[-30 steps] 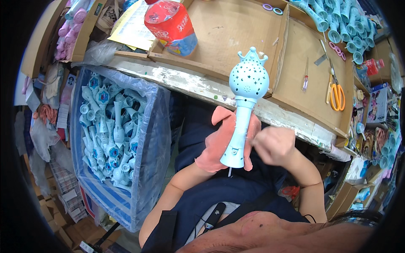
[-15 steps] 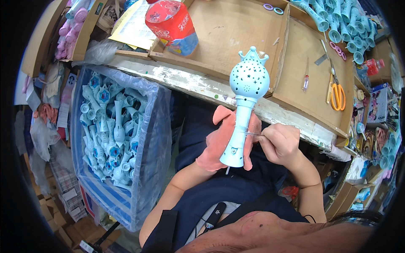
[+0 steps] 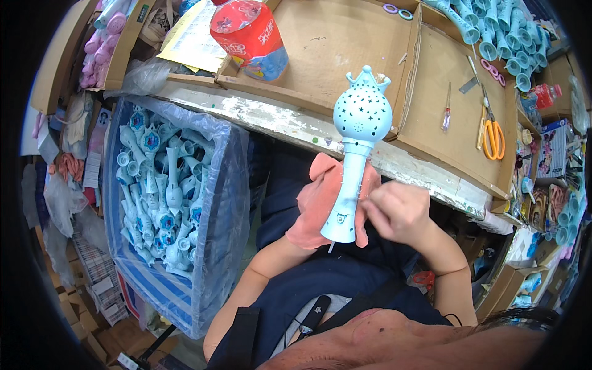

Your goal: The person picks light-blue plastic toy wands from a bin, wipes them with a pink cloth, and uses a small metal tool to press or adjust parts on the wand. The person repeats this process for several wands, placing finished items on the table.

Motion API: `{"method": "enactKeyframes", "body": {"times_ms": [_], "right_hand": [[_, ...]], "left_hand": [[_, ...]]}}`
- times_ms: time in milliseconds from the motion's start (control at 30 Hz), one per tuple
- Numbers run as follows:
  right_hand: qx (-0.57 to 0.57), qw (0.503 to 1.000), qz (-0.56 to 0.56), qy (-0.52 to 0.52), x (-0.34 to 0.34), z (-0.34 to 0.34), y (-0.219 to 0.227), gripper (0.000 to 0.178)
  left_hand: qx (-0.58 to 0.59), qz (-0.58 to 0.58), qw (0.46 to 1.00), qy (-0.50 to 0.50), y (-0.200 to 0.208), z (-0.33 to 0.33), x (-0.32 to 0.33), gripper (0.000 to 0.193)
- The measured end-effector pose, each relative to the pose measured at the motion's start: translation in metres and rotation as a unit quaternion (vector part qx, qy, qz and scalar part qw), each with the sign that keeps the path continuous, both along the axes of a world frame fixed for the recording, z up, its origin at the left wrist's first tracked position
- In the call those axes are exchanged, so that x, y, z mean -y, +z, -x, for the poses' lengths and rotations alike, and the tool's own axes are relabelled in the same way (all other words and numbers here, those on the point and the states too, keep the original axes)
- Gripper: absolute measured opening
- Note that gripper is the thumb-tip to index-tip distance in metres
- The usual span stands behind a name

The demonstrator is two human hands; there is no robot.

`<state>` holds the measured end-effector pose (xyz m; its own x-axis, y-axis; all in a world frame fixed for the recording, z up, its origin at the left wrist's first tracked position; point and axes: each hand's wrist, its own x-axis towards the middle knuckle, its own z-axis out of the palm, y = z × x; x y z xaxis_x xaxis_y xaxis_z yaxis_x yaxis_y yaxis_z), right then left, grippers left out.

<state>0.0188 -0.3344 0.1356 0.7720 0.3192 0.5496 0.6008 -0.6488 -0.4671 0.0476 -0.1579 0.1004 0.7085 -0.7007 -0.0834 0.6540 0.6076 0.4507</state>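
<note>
A light-blue toy wand (image 3: 353,176) stands nearly upright before me, tilted slightly, its crowned round head (image 3: 362,114) away from me and its flared handle end nearest. My left hand (image 3: 313,206), in a salmon-pink cloth glove, is closed around the handle from behind. Beside the handle's right side is my bare right hand (image 3: 398,209), smeared by motion, thumb and fingers pinched together. The thin metal rod seen in this pinch half a second ago hardly shows now. A short white stub (image 3: 332,248) juts from the wand's lower end.
A plastic-lined blue crate (image 3: 213,259) of similar wand parts stands left. On the bench are cardboard trays (image 3: 345,37), a red-wrapped container (image 3: 250,40), a screwdriver (image 3: 446,117) and orange-handled scissors (image 3: 494,140). More blue handles (image 3: 499,31) lie piled at far right.
My right hand has shifted slightly left and down along the handle and its fingers have turned. The thin metal rod, plain before, hardly shows. The wand has moved only a little.
</note>
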Motion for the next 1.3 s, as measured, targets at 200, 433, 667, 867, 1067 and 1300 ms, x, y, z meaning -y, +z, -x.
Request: {"method": "enactKeyframes", "body": {"times_ms": [200,433,667,867,1067,1300], "right_hand": [[0.011,0.998,-0.028,0.063,0.0,-0.003,-0.003,0.016],[0.0,0.998,-0.025,0.055,0.001,-0.003,-0.005,0.015],[-0.006,1.0,-0.017,0.021,0.002,-0.003,-0.004,0.014],[0.019,0.997,-0.027,0.071,0.002,-0.005,-0.003,0.015],[-0.005,0.999,-0.022,0.047,0.006,-0.006,-0.002,0.014],[0.021,0.996,-0.006,0.081,0.004,-0.004,-0.003,0.015]], "left_hand": [[-0.031,0.032,0.999,0.005,0.003,0.006,0.003,0.025],[0.005,0.082,0.996,-0.018,0.002,0.001,0.0,0.022],[0.039,-0.018,0.999,0.025,0.012,0.005,-0.003,0.025],[-0.058,0.047,0.997,0.005,0.007,0.001,0.0,0.026],[0.01,-0.001,1.0,0.021,0.011,0.004,0.001,0.035],[-0.022,-0.021,0.995,0.093,0.013,0.008,0.011,0.041]]}}
